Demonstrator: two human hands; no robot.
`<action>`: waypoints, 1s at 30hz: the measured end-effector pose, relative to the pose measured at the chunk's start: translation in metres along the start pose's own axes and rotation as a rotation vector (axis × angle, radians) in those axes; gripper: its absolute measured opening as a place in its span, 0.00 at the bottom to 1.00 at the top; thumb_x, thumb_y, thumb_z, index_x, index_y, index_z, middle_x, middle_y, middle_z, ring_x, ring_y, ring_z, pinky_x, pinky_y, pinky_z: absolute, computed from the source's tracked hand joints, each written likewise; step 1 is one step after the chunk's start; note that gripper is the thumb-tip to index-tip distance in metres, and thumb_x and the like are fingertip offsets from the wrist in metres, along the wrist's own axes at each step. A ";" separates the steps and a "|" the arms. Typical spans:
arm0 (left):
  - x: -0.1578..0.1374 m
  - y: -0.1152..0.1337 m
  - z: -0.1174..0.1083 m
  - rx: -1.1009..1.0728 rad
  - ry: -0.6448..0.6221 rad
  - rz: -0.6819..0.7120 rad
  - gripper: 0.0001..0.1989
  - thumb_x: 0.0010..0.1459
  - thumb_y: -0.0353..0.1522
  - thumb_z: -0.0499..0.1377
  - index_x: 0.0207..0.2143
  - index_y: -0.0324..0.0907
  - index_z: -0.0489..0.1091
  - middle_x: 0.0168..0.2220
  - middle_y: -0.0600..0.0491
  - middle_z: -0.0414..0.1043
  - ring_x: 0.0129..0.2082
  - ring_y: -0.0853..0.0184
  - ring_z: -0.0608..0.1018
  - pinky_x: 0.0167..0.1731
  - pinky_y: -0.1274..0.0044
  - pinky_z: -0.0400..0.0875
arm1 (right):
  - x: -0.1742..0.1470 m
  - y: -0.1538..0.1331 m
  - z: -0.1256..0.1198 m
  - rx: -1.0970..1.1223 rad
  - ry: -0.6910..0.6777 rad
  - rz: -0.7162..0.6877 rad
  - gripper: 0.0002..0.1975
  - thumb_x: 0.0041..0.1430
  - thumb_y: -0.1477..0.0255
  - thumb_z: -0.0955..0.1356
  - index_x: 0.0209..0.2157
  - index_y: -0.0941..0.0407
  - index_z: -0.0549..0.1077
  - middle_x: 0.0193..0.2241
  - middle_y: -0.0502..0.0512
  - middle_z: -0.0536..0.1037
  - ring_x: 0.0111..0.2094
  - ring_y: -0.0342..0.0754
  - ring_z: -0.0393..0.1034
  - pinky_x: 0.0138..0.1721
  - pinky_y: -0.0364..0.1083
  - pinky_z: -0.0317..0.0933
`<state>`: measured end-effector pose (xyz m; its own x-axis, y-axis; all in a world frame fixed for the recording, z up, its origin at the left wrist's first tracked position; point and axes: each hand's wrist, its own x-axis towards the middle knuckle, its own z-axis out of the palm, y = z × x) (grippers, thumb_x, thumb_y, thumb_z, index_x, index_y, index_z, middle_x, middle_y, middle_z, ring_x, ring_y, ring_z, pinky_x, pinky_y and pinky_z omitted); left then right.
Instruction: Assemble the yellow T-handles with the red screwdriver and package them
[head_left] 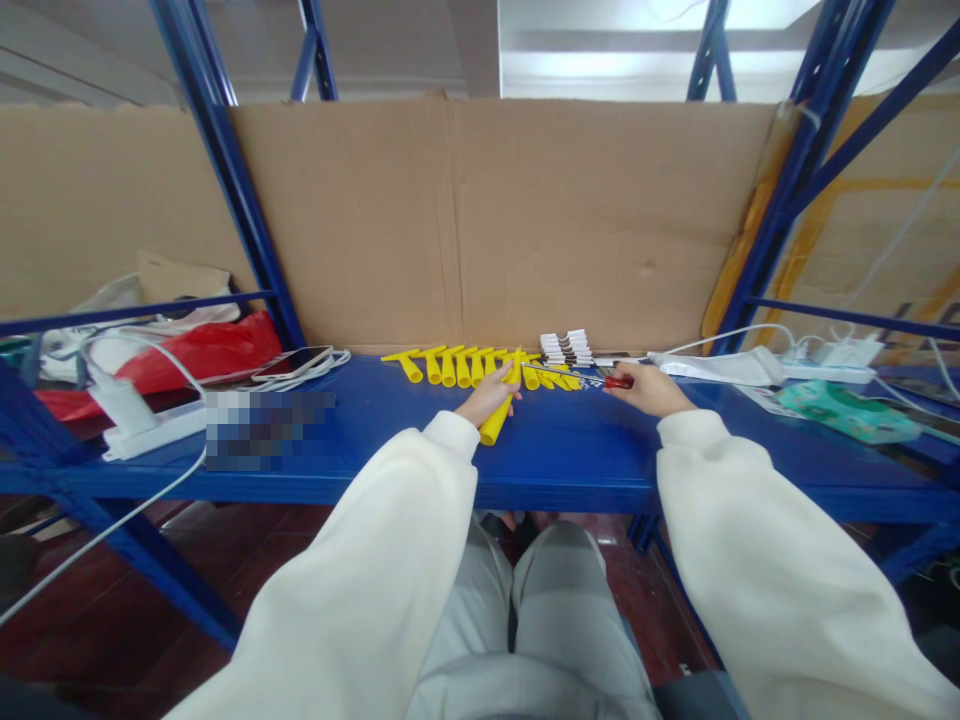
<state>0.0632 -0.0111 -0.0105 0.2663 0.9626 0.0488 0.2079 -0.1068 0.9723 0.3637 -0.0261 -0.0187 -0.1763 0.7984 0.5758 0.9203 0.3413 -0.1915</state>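
My left hand (487,396) is wrapped round a yellow plastic handle-like piece (494,424), its wide round end tilted down toward me above the blue shelf. In my right hand (646,388) is a screwdriver (619,381) with a red handle. Its long thin shaft points left and reaches the upper part of the yellow piece; the exact contact at the tip is too small to make out. Behind my left hand lies a row of several similar yellow pieces (448,368). Small shiny bits, perhaps screws (590,383), lie between the row and the screwdriver handle.
Several white parts with dark ends (566,347) lie against the cardboard wall (585,220). On the right are a white pouch (720,366) and a green tissue pack (847,410). A power strip (154,430), cables and a red bag (202,355) sit left. Blue posts frame the shelf (570,465).
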 end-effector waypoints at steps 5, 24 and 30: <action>0.000 0.000 0.000 0.008 0.012 -0.010 0.35 0.62 0.24 0.54 0.71 0.41 0.51 0.26 0.56 0.73 0.15 0.75 0.68 0.18 0.82 0.66 | 0.000 0.001 0.003 0.182 -0.155 -0.011 0.15 0.55 0.56 0.68 0.26 0.53 0.74 0.24 0.54 0.79 0.27 0.51 0.71 0.29 0.47 0.61; 0.002 -0.003 0.001 0.011 0.022 0.021 0.37 0.62 0.24 0.53 0.72 0.40 0.47 0.24 0.58 0.70 0.15 0.74 0.68 0.18 0.82 0.64 | 0.000 -0.002 0.008 0.370 -0.167 0.021 0.28 0.46 0.41 0.68 0.25 0.52 0.65 0.21 0.52 0.73 0.24 0.49 0.67 0.27 0.47 0.60; 0.003 -0.004 0.002 0.027 0.014 0.025 0.38 0.62 0.24 0.53 0.72 0.39 0.45 0.24 0.58 0.69 0.15 0.74 0.68 0.19 0.82 0.65 | 0.001 0.001 0.009 0.268 -0.063 0.072 0.26 0.43 0.47 0.72 0.25 0.51 0.60 0.21 0.50 0.72 0.24 0.47 0.65 0.27 0.46 0.58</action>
<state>0.0650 -0.0082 -0.0146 0.2591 0.9628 0.0768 0.2264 -0.1378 0.9642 0.3618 -0.0207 -0.0257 -0.1434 0.8517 0.5041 0.8073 0.3952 -0.4382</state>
